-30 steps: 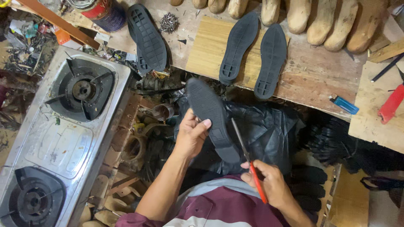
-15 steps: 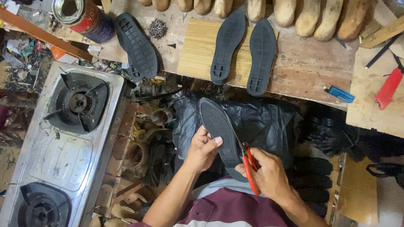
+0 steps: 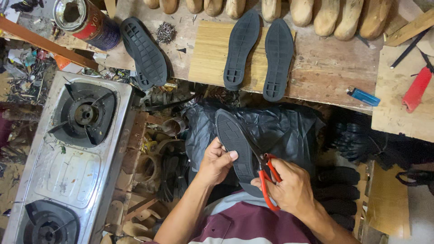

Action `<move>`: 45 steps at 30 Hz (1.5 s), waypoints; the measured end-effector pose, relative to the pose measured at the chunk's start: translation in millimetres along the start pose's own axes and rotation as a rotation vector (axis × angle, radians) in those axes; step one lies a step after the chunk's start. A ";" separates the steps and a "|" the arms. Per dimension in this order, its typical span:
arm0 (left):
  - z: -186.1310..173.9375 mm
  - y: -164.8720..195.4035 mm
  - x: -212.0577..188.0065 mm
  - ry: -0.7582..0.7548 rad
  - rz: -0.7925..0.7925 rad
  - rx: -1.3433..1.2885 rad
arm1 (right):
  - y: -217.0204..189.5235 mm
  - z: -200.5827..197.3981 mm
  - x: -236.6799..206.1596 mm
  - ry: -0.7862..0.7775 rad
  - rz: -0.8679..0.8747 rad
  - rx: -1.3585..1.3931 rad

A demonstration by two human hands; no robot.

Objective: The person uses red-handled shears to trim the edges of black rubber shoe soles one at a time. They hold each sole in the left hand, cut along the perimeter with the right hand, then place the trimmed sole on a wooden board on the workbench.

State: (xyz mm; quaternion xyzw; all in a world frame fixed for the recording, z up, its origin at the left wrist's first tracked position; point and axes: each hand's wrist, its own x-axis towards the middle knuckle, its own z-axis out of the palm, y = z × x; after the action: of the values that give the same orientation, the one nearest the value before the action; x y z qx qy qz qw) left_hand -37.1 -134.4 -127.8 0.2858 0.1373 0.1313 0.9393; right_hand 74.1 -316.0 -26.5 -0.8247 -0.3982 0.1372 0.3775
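My left hand (image 3: 218,161) grips a black rubber shoe sole (image 3: 235,142) by its left edge, tread side up, over a black plastic bag (image 3: 280,129) on my lap. My right hand (image 3: 291,187) holds red-handled scissors (image 3: 267,174) whose blades meet the sole's right edge near the heel. Two more black soles (image 3: 242,49) (image 3: 278,58) lie side by side on a pale wooden board (image 3: 205,54) on the workbench, and another black sole (image 3: 143,52) lies further left.
A steel two-burner gas stove (image 3: 68,153) sits at the left. A rusty tin can (image 3: 83,20), a nail pile (image 3: 165,32), wooden shoe lasts (image 3: 334,16), a blue lighter (image 3: 364,96) and a red cutter (image 3: 417,89) lie on the bench. Scraps fill the gap below.
The sole has been drawn closer to my body and turned. My right hand has brought the scissors up against its right edge.
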 end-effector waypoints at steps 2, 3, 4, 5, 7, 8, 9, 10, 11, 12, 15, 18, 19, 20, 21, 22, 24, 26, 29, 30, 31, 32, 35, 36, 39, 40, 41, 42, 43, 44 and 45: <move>0.3 -1.1 0.4 0.003 -0.005 -0.015 | -1.0 1.1 -0.5 0.006 0.019 0.005; 0.5 -1.9 0.7 0.004 -0.008 -0.023 | -1.9 1.7 -0.5 0.009 0.029 0.007; 0.3 -3.1 1.1 0.004 -0.004 -0.022 | -2.6 1.8 -0.4 0.027 0.004 0.040; 0.1 -4.1 2.0 0.004 0.001 -0.019 | -3.3 1.5 0.0 0.045 -0.023 0.075; -2.6 -4.4 3.2 0.002 0.011 -0.008 | -3.3 0.4 1.3 0.040 -0.027 0.070; -4.7 -4.4 2.8 0.001 0.014 -0.002 | -2.8 -1.0 1.1 0.017 -0.001 0.030; -6.4 -4.2 2.5 -0.001 0.015 0.003 | -1.9 -3.2 0.8 -0.006 0.027 -0.011; -8.4 -3.9 2.2 -0.006 0.013 0.020 | -0.8 -4.6 0.4 -0.010 0.020 -0.012; -10.5 -3.0 1.8 -0.011 0.012 0.037 | 0.5 -5.6 0.0 -0.013 0.013 -0.012; -12.6 -1.6 1.4 -0.015 0.012 0.054 | 2.0 -6.1 -0.6 -0.017 0.005 -0.012; -14.9 4.3 1.8 -0.027 0.012 0.136 | 6.1 -8.6 -3.1 -0.017 -0.011 -0.001; -13.5 13.3 1.8 -0.010 0.034 0.016 | 8.2 -8.7 -4.5 -0.049 -0.013 0.117; -12.2 14.8 3.8 0.010 0.039 0.011 | 8.2 -8.7 -4.7 -0.061 -0.012 0.134; -11.8 16.6 5.8 0.030 0.045 0.009 | 8.0 -8.2 -4.4 -0.072 -0.013 0.153; -11.4 18.0 7.5 0.049 0.053 0.006 | 7.6 -8.2 -3.2 -0.083 -0.015 0.171; -11.3 18.3 7.8 0.050 0.064 0.012 | 6.8 -7.6 -2.0 -0.058 -0.019 0.129; -11.9 16.6 7.3 0.052 0.079 0.022 | 3.4 -5.5 -0.3 -0.009 -0.021 0.044; -13.1 13.7 6.7 0.026 0.078 0.070 | -0.1 -5.1 2.9 0.013 -0.041 -0.015; -14.0 9.0 5.3 0.020 0.047 0.078 | -3.4 -7.5 8.2 0.038 -0.094 -0.042; -14.1 8.5 4.9 0.025 0.035 0.071 | -4.2 -8.0 9.6 0.043 -0.118 -0.040; -14.2 9.2 5.0 0.028 0.042 0.081 | -5.0 -8.4 10.3 0.042 -0.121 -0.034; -14.3 10.3 5.1 0.030 0.048 0.089 | -5.2 -9.0 10.3 0.040 -0.124 -0.029; -14.2 16.6 4.1 0.024 0.047 0.115 | -3.2 -13.9 8.8 0.010 -0.113 -0.037; -14.7 19.4 3.2 0.018 0.042 0.125 | -2.0 -15.3 8.0 -0.002 -0.106 -0.043; -14.0 24.5 2.9 0.009 0.045 0.150 | 0.3 -19.8 6.8 -0.051 -0.119 0.082; -13.9 25.6 2.9 0.009 0.047 0.165 | 0.0 -19.7 7.0 -0.053 -0.114 0.070; -13.3 26.6 3.2 0.010 0.048 0.180 | -0.7 -20.6 7.8 -0.054 -0.108 0.058; -12.9 27.6 3.4 0.010 0.049 0.195 | -2.2 -21.2 8.7 -0.055 -0.102 0.045; -12.3 28.6 3.6 -0.012 0.046 0.277 | -4.0 -21.6 10.2 -0.043 -0.113 0.026; -12.1 29.5 3.2 -0.034 0.043 0.359 | -6.0 -21.6 12.0 -0.032 -0.124 0.007; -11.4 30.2 3.3 -0.056 0.040 0.442 | -8.1 -22.6 14.2 -0.020 -0.135 -0.013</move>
State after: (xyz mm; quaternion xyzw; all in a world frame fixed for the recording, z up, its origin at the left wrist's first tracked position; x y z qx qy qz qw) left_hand -42.9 -103.3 -120.2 0.4911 0.1308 0.1084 0.8544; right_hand 90.7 -313.6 -4.2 -0.7970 -0.4574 0.1173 0.3766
